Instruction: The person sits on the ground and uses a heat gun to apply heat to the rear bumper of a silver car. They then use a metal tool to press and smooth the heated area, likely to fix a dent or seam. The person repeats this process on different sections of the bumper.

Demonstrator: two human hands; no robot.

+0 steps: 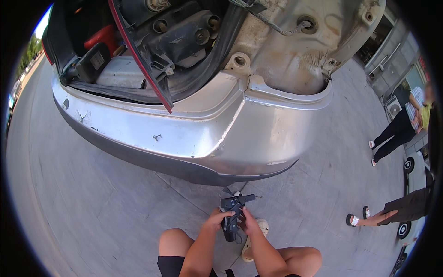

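Note:
My left hand point(216, 218) and my right hand point(248, 220) both grip a dark, gun-shaped tool or part point(231, 208) low in front of me, with small pieces at its top that I cannot make out. The tool is just below the silver rear bumper point(186, 141), which has chipped, scratched paint. Above the bumper are an open tailgate area point(180, 44) with dark plastic pieces and a red trim strip, and an exposed bare lamp recess point(295, 55) with a hanging wire on the right.
Two other people stand at the right, one in dark trousers point(394, 124), one in sandals point(352, 220) lower down. An air-conditioner unit point(392, 106) and white vehicles point(410, 180) are behind them. The grey pavement point(83, 194) runs to a road at far left.

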